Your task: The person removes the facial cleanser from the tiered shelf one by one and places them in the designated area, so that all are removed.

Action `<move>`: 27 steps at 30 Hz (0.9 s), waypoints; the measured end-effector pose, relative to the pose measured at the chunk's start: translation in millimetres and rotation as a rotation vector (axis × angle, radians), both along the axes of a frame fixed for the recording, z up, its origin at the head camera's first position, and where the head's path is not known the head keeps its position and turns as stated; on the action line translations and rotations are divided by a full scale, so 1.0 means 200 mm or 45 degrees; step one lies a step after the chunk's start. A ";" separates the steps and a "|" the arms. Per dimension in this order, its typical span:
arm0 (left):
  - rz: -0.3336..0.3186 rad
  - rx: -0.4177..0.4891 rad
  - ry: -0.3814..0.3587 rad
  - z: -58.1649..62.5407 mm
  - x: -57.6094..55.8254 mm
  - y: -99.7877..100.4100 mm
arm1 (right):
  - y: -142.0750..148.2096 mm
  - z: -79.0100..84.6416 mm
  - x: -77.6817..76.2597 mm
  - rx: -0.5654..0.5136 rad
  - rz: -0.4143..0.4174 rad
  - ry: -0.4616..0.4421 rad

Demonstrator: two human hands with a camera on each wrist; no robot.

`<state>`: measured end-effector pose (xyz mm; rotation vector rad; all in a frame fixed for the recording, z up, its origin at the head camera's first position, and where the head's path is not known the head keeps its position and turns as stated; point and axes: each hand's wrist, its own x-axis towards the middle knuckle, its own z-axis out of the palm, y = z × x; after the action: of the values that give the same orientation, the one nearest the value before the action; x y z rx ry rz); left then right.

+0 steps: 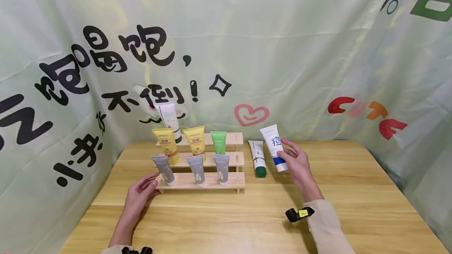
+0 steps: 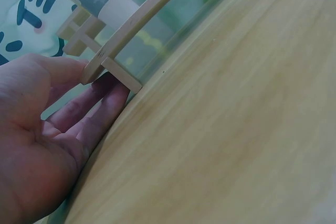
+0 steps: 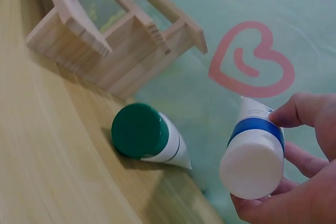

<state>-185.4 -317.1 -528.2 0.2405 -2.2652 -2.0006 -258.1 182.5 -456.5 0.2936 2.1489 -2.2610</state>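
Observation:
My right hand point(image 1: 300, 166) holds a white squeeze tube point(image 1: 272, 146) with a blue band, raised over the table right of the rack. In the right wrist view thumb and fingers are round the tube point(image 3: 255, 153), its white cap facing the camera. My left hand point(image 1: 138, 196) grips the left end of the front step of a three-step wooden display rack point(image 1: 236, 181); the left wrist view has the thumb at the plank's end and fingers beneath. Just left of the held tube is a white tube with a green cap point(image 1: 259, 160).
Three grey tubes point(image 1: 196, 169) stand on the front step, two yellow tubes point(image 1: 195, 140) and a green tube point(image 1: 218, 142) on the middle one. A white tube point(image 1: 169, 118) stands on the back step. Behind the wooden table point(image 1: 219, 222) hangs a printed curtain point(image 1: 300, 69).

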 end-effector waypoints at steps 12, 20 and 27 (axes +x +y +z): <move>-0.002 -0.012 0.001 0.00 0.00 0.00 | 0.02 -0.09 -0.03 0.270 -0.088 0.002; -0.010 0.006 0.020 0.00 0.00 -0.01 | 0.03 -0.15 -0.06 0.397 -0.070 0.002; -0.006 0.004 0.032 -0.01 0.01 -0.01 | 0.03 -0.19 -0.08 0.457 -0.069 -0.018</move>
<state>-184.1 -318.5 -529.3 0.2091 -2.2499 -1.9975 -273.4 187.8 -494.0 0.3722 2.5607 -1.8758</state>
